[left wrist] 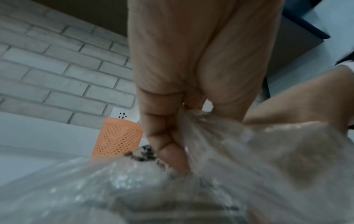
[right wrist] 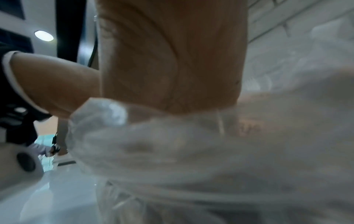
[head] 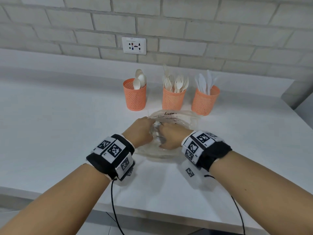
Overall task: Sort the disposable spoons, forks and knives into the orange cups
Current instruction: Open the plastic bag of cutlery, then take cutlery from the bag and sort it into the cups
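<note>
Three orange mesh cups stand in a row near the wall. The left cup [head: 134,94] holds spoons [head: 139,79], the middle cup [head: 173,98] holds forks [head: 176,83], and the right cup [head: 204,100] holds white knives [head: 205,81]. In front of them lies a clear plastic bag [head: 176,117] with printed text, crumpled on the counter. My left hand [head: 141,131] and right hand [head: 171,136] both grip the bag, close together. In the left wrist view my left hand [left wrist: 168,136] pinches the bag [left wrist: 229,174] beside the left cup [left wrist: 117,138]. The bag [right wrist: 191,151] fills the blurred right wrist view.
A white counter [head: 59,124] runs to a white brick wall [head: 169,22] with a power socket [head: 134,45]. The counter's front edge lies under my forearms. Black cables [head: 112,197] hang from both wrist bands. A grey block [head: 294,92] stands at the far right.
</note>
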